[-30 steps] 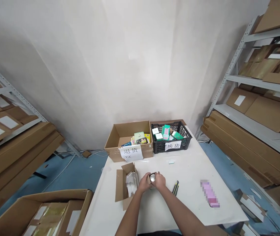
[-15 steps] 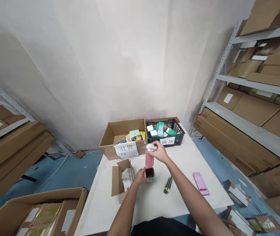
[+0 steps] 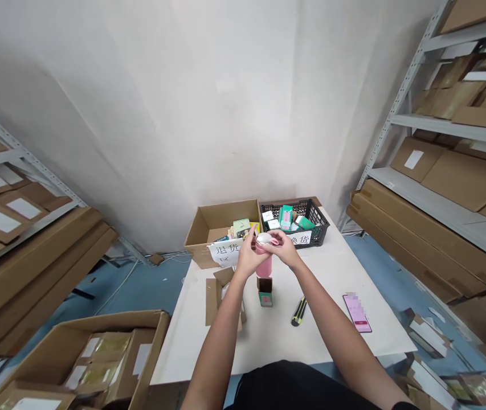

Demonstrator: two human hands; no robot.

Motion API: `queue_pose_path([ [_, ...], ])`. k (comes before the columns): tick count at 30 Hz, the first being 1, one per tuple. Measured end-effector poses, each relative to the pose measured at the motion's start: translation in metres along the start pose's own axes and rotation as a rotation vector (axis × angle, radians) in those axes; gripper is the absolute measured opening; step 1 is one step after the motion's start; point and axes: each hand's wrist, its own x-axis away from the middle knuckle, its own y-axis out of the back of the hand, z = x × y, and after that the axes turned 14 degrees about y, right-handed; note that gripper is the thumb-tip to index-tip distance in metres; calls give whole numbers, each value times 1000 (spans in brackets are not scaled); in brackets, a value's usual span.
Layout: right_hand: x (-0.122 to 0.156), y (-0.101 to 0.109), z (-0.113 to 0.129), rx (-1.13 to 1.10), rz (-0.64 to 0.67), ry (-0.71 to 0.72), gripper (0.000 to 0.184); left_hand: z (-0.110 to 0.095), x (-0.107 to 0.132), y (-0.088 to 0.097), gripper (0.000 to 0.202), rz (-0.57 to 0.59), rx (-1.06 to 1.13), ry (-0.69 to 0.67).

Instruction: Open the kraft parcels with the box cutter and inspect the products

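I hold a pink bottle with a white cap (image 3: 264, 254) upright above the white table (image 3: 337, 330). My left hand (image 3: 247, 257) wraps round its body. My right hand (image 3: 284, 248) grips the cap end from the right. Directly below the bottle stands its small open product box (image 3: 265, 291), green at the base, with nobody touching it. An opened brown shipping carton (image 3: 215, 294) with white paper inside lies just left of that box, partly hidden by my left forearm.
At the table's far edge stand a labelled cardboard box (image 3: 213, 228) and a labelled black crate (image 3: 316, 218), both holding small packages. A black-and-yellow utility knife (image 3: 298, 311) and a pink phone (image 3: 357, 312) lie to the right. Shelves of cardboard flank both sides; an open carton (image 3: 76, 364) sits at lower left.
The pink bottle came up out of the small box, pulled by my right hand. My left hand let go of the box and now grips the bottle too.
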Motion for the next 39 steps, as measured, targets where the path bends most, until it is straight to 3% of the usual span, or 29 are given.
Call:
queue_pose_path([
  [5, 23, 7, -15, -291, 270, -97, 113, -6, -1, 9, 118, 118, 253, 38],
  [7, 30, 1, -18, -263, 225, -105, 121, -9, -3, 8, 120, 173, 309, 55],
  [10, 35, -8, -18, -78, 19, -61, 128, -13, -8, 3, 128, 164, 282, 84],
  [13, 35, -10, -17, -77, 32, -37, 138, -13, -14, 1, 132, 126, 265, 104],
  [16, 37, -6, -18, -226, 140, -61, 136, -11, -20, 2, 130, 174, 329, 123],
  [21, 40, -6, -18, -50, -15, -60, 145, -14, -24, -2, 136, 156, 362, 138],
  [26, 44, -5, -17, -197, 123, -40, 138, -17, -21, -6, 137, 200, 444, 201],
  [30, 49, -3, -16, -36, 2, -52, 143, -15, -20, -5, 135, 211, 376, 170],
  [32, 51, -3, -15, -18, 12, -30, 143, -13, -21, -3, 135, 194, 325, 184],
  [35, 54, -4, -16, -50, 74, -17, 134, -9, -25, 1, 122, 208, 278, 188],
  [39, 61, -3, -34, 19, 36, -88, 130, 2, -35, 9, 89, 202, 100, 121],
])
